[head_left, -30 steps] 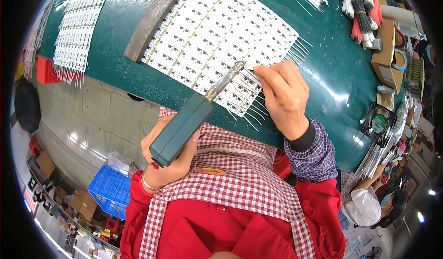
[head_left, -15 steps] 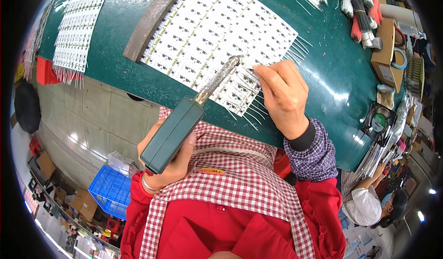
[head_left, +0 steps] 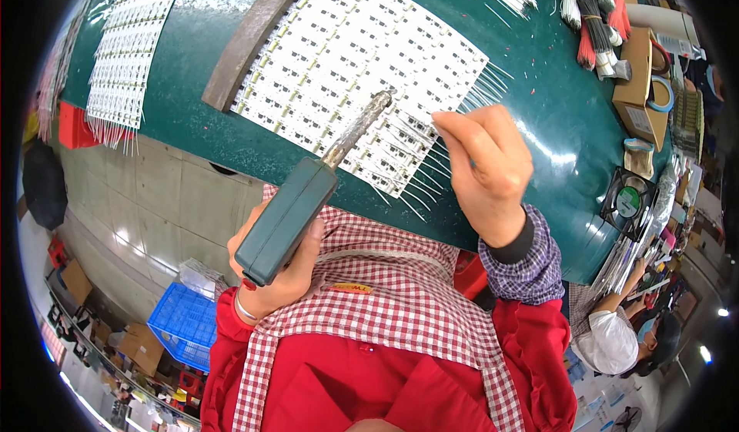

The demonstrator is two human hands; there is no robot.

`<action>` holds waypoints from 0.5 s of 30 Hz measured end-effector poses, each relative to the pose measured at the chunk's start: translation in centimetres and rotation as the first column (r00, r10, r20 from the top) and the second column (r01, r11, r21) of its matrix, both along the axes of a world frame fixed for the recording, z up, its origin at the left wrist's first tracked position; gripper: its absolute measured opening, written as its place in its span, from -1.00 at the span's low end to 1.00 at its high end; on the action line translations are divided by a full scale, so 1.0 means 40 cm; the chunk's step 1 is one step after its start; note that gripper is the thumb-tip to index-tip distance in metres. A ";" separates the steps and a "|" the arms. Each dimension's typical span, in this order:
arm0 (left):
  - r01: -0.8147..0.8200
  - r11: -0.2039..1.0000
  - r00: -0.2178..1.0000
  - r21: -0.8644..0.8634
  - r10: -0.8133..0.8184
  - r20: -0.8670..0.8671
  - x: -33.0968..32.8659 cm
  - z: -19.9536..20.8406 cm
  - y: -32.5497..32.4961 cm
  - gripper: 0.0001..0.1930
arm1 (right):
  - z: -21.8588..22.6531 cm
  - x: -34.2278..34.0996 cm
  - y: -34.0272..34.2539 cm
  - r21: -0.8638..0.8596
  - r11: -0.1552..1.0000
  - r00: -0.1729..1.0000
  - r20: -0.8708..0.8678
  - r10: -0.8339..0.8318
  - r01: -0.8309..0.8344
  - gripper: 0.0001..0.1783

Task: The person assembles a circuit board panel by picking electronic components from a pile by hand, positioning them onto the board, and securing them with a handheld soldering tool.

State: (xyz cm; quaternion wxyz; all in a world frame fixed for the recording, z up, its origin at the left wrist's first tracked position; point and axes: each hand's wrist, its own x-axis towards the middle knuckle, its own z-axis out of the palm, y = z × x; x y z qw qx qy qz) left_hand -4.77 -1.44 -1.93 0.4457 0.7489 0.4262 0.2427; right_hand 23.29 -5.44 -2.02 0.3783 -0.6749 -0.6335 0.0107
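Note:
My left hand point(head_left: 296, 266) is closed round the dark green handle of a soldering iron point(head_left: 296, 216). Its long, stained metal barrel slants up to the right, with the tip over a large white circuit board panel point(head_left: 350, 58). Rows of small dark components cover the panel. White wires point(head_left: 408, 143) lie across its near right part and stick out past the right edge. My right hand point(head_left: 489, 162) is raised at that edge, thumb and forefinger pinched together close to the wires. Whatever is between those fingertips is too small to make out.
A dark metal bar point(head_left: 250, 47) lies along the panel's left edge. Another wired panel point(head_left: 131, 47) is at the far left. Wire bundles point(head_left: 591, 24), a cardboard box point(head_left: 640, 85) and a small fan point(head_left: 627, 203) line the right side. A co-worker point(head_left: 608, 343) sits at lower right.
My right hand has drawn back to the right and slightly nearer me, away from the iron's tip. The iron has shifted slightly left; the panel also appears a little further left in view.

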 end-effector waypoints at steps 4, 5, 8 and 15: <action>0.013 1.000 1.000 0.002 -0.013 0.026 0.014 0.004 0.004 -0.73 | -0.057 -0.004 0.009 0.005 1.000 1.000 -0.015 0.003 -0.003 -0.68; -0.001 1.000 1.000 -0.021 0.002 0.024 0.016 0.005 0.001 -0.74 | -0.065 -0.005 0.008 0.002 1.000 1.000 -0.012 0.005 -0.005 -0.68; -0.001 0.999 1.000 -0.041 0.002 0.013 0.017 0.002 -0.001 -0.76 | -0.068 -0.007 0.009 -0.006 1.000 1.000 -0.006 0.006 -0.006 -0.68; 0.076 0.997 0.997 0.025 -0.076 -0.015 0.047 0.016 0.025 -0.80 | -0.076 -0.006 0.008 -0.022 1.000 1.000 0.027 0.004 -0.003 -0.67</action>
